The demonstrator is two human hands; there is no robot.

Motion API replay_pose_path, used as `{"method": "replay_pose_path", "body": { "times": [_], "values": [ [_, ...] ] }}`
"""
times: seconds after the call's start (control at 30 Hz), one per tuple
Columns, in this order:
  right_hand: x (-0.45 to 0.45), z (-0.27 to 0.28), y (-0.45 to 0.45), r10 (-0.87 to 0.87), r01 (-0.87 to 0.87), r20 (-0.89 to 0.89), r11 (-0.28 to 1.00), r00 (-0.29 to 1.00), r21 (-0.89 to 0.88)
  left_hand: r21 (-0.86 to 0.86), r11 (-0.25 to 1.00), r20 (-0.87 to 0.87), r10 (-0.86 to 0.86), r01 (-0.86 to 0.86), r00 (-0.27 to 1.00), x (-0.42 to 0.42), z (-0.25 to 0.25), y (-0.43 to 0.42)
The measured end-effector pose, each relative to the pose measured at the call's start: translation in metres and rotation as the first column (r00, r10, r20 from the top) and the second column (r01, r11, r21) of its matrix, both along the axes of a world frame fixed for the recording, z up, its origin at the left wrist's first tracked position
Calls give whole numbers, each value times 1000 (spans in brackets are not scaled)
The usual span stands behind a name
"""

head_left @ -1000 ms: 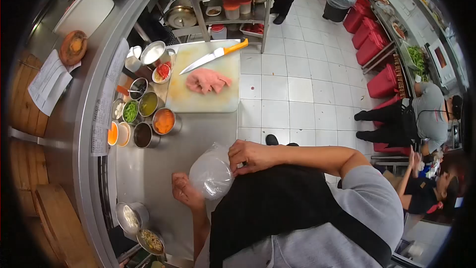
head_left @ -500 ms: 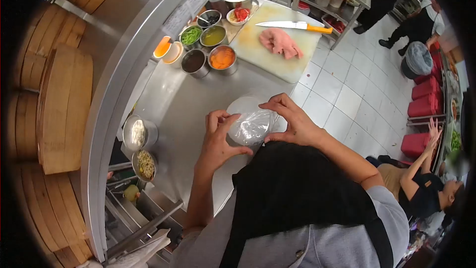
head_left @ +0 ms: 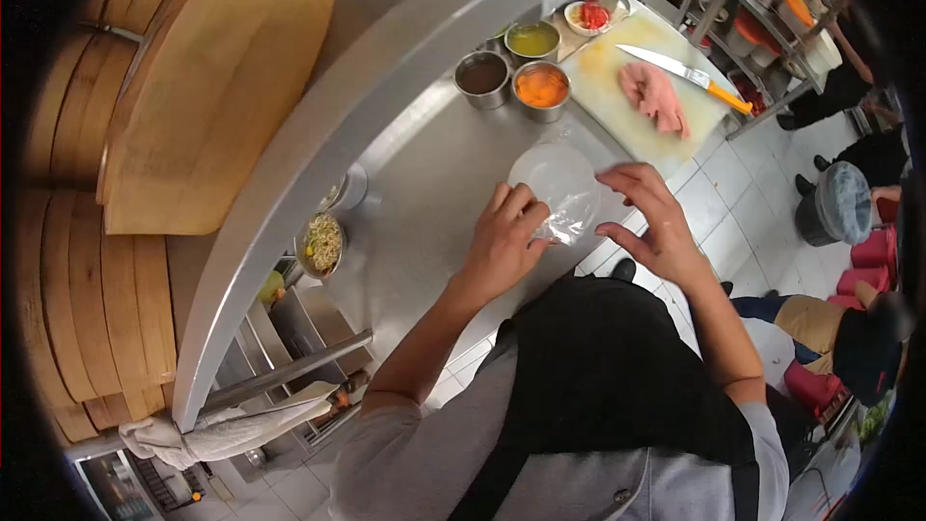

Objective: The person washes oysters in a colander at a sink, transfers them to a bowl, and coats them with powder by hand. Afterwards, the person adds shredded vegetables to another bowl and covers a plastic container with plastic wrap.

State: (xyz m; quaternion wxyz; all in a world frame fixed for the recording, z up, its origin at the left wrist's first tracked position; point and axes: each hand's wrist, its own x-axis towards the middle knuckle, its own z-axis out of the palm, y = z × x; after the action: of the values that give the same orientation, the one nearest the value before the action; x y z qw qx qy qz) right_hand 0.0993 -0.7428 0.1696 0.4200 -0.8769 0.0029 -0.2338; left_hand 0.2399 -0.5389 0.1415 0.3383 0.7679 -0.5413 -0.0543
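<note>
A round translucent container [head_left: 552, 172] stands at the front edge of the steel counter, with shiny clear plastic wrap [head_left: 567, 222] over its near side. My left hand [head_left: 506, 239] is closed at the wrap's near left edge, fingers curled and thumb pressed in. On the other side, my right hand [head_left: 656, 227] is open, thumb and fingers apart, close to the container's right side with nothing visible in it. Whether its fingertips touch the wrap is hard to tell.
A cutting board [head_left: 617, 125] bears pink meat [head_left: 654, 101] and an orange-handled knife [head_left: 675, 68]. Metal pots of orange slices [head_left: 541, 87], dark sauce [head_left: 482, 77] and yellow-green liquid [head_left: 532, 40] stand beyond. A bowl of sprouts [head_left: 322, 244] sits left, below a steel shelf edge [head_left: 318, 125]. Other people stand right.
The view has swung, so the counter appears shifted right and up. My left fingers have curled in from a spread grip around the container, and my right hand has moved off its rim.
</note>
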Motion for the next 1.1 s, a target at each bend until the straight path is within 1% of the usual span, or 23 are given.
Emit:
{"method": "replay_pose_path", "body": {
  "times": [0.03,0.13,0.17,0.23,0.27,0.37,0.4,0.43,0.47,0.5,0.57,0.6,0.7,0.73,0.8,0.83,0.87,0.9,0.93,0.97,1.0,1.1],
  "values": [
    [10,7,-2,45,-45,4,996,999,-79,0,1000,6,-2,2,1000,-1,-1,-1],
    [27,-14,-22,268,-277,-132,960,954,-48,-15,1000,46,-9,10,999,-3,-8,0],
    [32,-15,-29,295,-307,-158,950,942,-55,-23,1000,64,-2,4,998,-3,-12,1],
    [36,-19,-32,347,-366,-217,929,913,-57,-38,997,47,72,-70,996,-12,-21,4],
    [36,-22,-30,345,-351,-214,936,914,10,-46,993,41,107,-105,993,-17,-25,3],
    [28,-50,-20,245,-246,-22,965,969,-92,-275,938,112,251,-212,962,-26,-59,1],
    [24,-62,-13,195,-192,23,975,980,-110,-302,920,104,291,-248,951,-29,-72,3],
    [19,-74,-8,153,-139,80,977,985,-164,-336,901,88,319,-273,944,-33,-87,3],
    [15,-88,-4,141,-128,84,981,987,-144,-368,883,64,336,-290,940,-40,-101,0],
    [9,-106,-3,127,-116,89,987,988,-115,-364,881,57,346,-303,937,-47,-113,0],
    [-3,-145,-5,86,-86,9,996,996,39,-351,877,67,372,-327,926,-51,-126,5],
    [-7,-152,-9,74,-31,-176,971,982,236,-297,908,43,321,-294,946,-51,-124,9],
    [3,-138,-15,129,-128,-47,992,991,13,-204,930,121,335,-307,935,-53,-120,26],
    [-1,-134,-16,159,-162,-58,985,986,-53,-207,936,26,295,-284,955,-46,-125,30],
    [-7,-114,-10,161,-150,-90,982,983,118,-196,952,-181,199,-234,963,-36,-142,41],
    [-15,-106,-6,157,-132,-114,970,981,205,-257,895,-345,268,-366,899,-35,-147,42],
    [-16,-109,-7,67,-50,-55,964,996,260,-296,814,-504,312,-500,806,-28,-149,37],
    [-11,-116,-11,-65,96,-90,906,994,412,-305,717,-650,324,-627,688,-18,-151,30],
    [-1,-126,-16,-187,233,-140,802,972,550,-228,690,-746,330,-688,578,-7,-151,21],
    [8,-135,-19,-292,352,-205,655,934,669,-138,663,-823,336,-736,457,6,-149,13],
    [19,-139,-21,-308,382,-232,644,923,663,-42,636,-881,341,-771,329,13,-147,8],
    [50,-172,-29,-161,292,-282,803,946,519,43,748,-731,476,-663,490,21,-167,-10]
  ]
}}
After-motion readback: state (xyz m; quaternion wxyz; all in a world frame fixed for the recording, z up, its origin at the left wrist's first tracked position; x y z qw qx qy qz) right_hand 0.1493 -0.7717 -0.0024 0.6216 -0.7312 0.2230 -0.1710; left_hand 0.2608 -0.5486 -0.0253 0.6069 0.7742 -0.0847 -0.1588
